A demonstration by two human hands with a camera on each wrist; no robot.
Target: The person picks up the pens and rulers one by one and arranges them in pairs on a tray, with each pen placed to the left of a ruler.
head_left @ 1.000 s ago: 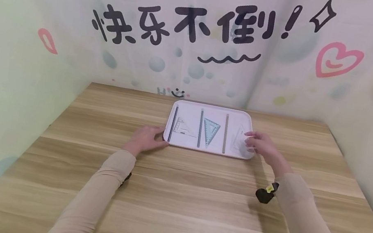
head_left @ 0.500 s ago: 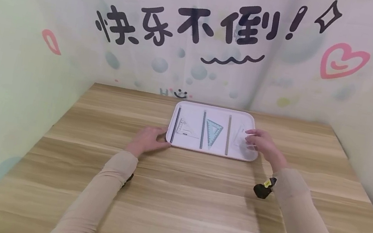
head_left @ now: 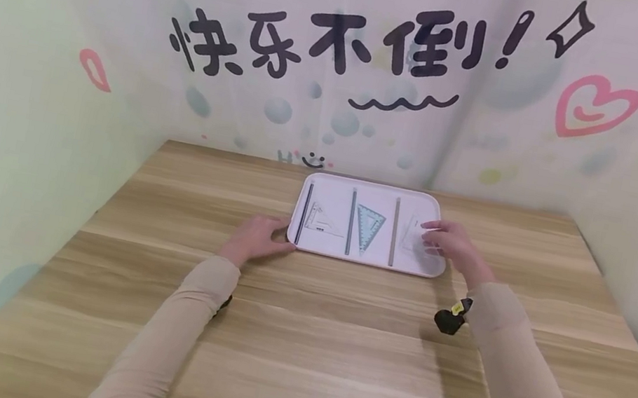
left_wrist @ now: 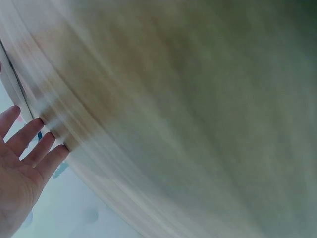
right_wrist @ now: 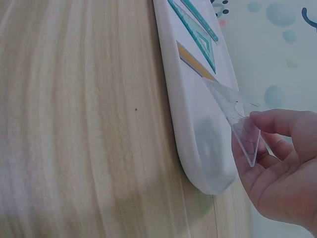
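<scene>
My right hand (head_left: 456,247) is over the right end of a white tray (head_left: 335,254), pinching a clear set square (right_wrist: 242,134) between thumb and fingers. That set square is tilted up off the tray floor in the right wrist view. With straight fingers, my left hand (head_left: 256,238) touches the tray's left side, thumb by its front corner; the left wrist view shows those fingers spread. Another clear set square (head_left: 314,224) lies in the tray's left section. A teal set square (head_left: 363,241) lies in the middle one.
Three narrow strips run front to back across the tray: a dark strip (head_left: 305,214), a teal strip (head_left: 351,222) and a brown strip (head_left: 395,230). The tray is near the back of a wooden table (head_left: 319,341), before a printed curtain (head_left: 289,80). A black device (head_left: 449,321) hangs under the right wrist.
The whole scene has shifted slightly right in the head view. Both hands keep about the same place at the tray, the right one still pinching the clear set square.
</scene>
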